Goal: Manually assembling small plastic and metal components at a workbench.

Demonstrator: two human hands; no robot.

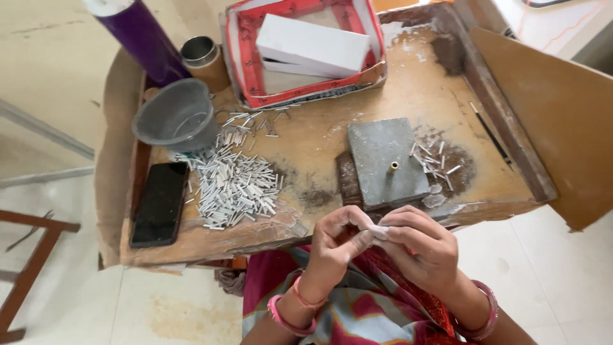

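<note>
While the left hand [335,239] and the right hand [418,246] meet over the lap, just off the near edge of the wooden surface [306,144], their fingertips are pinched together on a small white piece [378,229]; what it is cannot be told. Held off the edge like that, it could slip from the pinch and fall into the cloth below. A careless elbow could also scatter the heap of thin white sticks [233,182] or nudge the black phone [159,203] lying just beside it at the left rim. The grey block [386,160] with its short brass peg [393,167] sits close in front of the hands, so knuckles might catch it.

At the far side stands a shallow open box [246,57] with a red patterned rim, and a plain white carton [313,45] rests tilted inside it. Left of that are a purple tube [142,35], a small brown can [205,61] and a grey bowl [175,115].
</note>
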